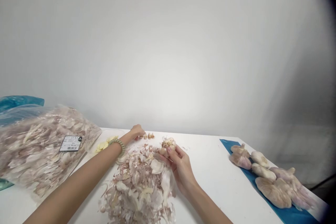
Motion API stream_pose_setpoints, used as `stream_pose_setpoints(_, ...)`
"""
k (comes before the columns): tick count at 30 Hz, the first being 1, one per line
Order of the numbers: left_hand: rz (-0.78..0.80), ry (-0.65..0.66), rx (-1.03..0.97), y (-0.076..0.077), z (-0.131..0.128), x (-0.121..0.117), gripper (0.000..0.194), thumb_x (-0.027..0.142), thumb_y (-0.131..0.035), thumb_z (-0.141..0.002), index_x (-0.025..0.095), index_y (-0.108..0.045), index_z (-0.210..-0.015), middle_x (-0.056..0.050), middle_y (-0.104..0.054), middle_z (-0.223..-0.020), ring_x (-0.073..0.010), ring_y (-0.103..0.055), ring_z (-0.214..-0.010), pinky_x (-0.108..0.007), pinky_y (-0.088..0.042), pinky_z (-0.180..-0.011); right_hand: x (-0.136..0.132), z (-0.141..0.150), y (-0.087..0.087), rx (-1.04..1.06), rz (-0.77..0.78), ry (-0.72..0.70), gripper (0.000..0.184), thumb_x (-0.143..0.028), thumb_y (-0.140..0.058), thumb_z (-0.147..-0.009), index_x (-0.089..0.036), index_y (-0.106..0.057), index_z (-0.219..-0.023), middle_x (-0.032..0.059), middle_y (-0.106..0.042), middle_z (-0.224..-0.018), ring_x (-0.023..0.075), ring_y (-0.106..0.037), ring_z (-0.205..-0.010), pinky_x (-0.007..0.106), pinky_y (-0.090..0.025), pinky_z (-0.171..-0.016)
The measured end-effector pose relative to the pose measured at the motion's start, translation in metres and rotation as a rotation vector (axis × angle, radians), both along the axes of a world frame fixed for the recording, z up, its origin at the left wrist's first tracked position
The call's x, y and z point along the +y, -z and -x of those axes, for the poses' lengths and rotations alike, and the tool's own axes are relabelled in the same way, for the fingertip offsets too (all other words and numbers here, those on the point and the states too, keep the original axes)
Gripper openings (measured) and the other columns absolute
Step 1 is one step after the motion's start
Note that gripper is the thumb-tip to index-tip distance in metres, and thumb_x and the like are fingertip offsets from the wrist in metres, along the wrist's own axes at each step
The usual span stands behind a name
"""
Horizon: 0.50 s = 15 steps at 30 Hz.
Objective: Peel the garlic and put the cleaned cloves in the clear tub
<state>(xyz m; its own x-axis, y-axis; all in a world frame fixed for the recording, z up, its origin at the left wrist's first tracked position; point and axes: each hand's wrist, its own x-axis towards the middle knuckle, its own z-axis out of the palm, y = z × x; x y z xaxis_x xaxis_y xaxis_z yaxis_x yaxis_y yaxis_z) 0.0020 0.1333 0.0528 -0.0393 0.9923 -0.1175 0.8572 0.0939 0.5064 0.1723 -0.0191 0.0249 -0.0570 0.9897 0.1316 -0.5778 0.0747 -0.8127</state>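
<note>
Garlic bulb [168, 145], skin partly peeled, cloves exposed, gripped in the curled right hand [181, 168]

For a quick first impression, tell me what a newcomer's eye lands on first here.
The big clear plastic bag stuffed with papery garlic skins grabs the eye at left. In the centre, a heap of skins sprawls on the white table, and beside it the right hand holds a part-peeled garlic bulb. At right, whole garlic bulbs lie on a blue sheet.

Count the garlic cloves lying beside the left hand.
4 cloves, in a row on the table just right of the left hand; its fingers may hide more.
</note>
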Motion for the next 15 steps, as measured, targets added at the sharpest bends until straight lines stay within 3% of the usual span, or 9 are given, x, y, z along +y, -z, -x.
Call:
stream_pose_setpoints(4,-0.150,0.003,-0.012,-0.009,-0.003,-0.015,0.031,0.035,-0.055,-0.086,0.013,-0.057,-0.107,-0.007,-0.061,-0.106,-0.0188,-0.060,-0.092,-0.038,-0.052,-0.080,-0.001,0.000,0.001,-0.008,0.021,-0.015,0.024,-0.031,-0.075,-0.070,-0.013,-0.066,-0.084,0.0035,-0.065,-0.078,0.0148,-0.061,-0.076,0.030,-0.051,-0.079)
stream_pose_setpoints(6,-0.267,0.023,-0.025,-0.011,-0.008,-0.032,0.031,0.035,-0.052,-0.087,0.012,-0.057,-0.107,-0.010,-0.060,-0.111,-0.0216,-0.057,-0.103,-0.043,-0.046,-0.090,-0.001,-0.001,0.001,-0.015,0.046,-0.010,0.025,-0.031,-0.075,-0.070,-0.013,-0.066,-0.084,0.0035,-0.066,-0.079,0.0131,-0.060,-0.073,0.025,-0.050,-0.072)
stream_pose_setpoints(8,-0.406,0.081,-0.058,-0.010,-0.014,-0.057,0.031,0.033,-0.041,-0.091,0.012,-0.057,-0.108,-0.013,-0.057,-0.119,-0.0230,-0.049,-0.116,-0.038,-0.037,-0.100,0.000,-0.001,0.001,-0.007,0.067,-0.007,0.024,-0.030,-0.075,-0.070,-0.013,-0.066,-0.083,0.0020,-0.065,-0.077,0.0107,-0.059,-0.070,0.020,-0.048,-0.065)
stream_pose_setpoints(12,-0.549,0.254,-0.150,-0.002,-0.027,-0.118,0.042,0.040,-0.023,-0.094,0.020,-0.061,-0.098,-0.004,-0.064,-0.105,-0.0166,-0.056,-0.102,-0.029,-0.041,-0.092,0.000,0.000,0.001,0.019,0.074,-0.028,0.023,-0.029,-0.076,-0.069,-0.014,-0.065,-0.082,0.0006,-0.065,-0.073,0.0099,-0.058,-0.064,0.021,-0.047,-0.064)
stream_pose_setpoints(15,-0.598,0.359,-0.268,0.007,-0.030,-0.147,0.038,0.041,-0.027,-0.093,0.020,-0.058,-0.101,-0.005,-0.064,-0.101,-0.0184,-0.058,-0.097,-0.032,-0.043,-0.087,-0.002,0.002,0.000,0.033,0.055,-0.057,0.028,-0.029,-0.077,-0.068,-0.014,-0.065,-0.088,0.0044,-0.068,-0.080,0.0146,-0.062,-0.072,0.027,-0.049,-0.073)
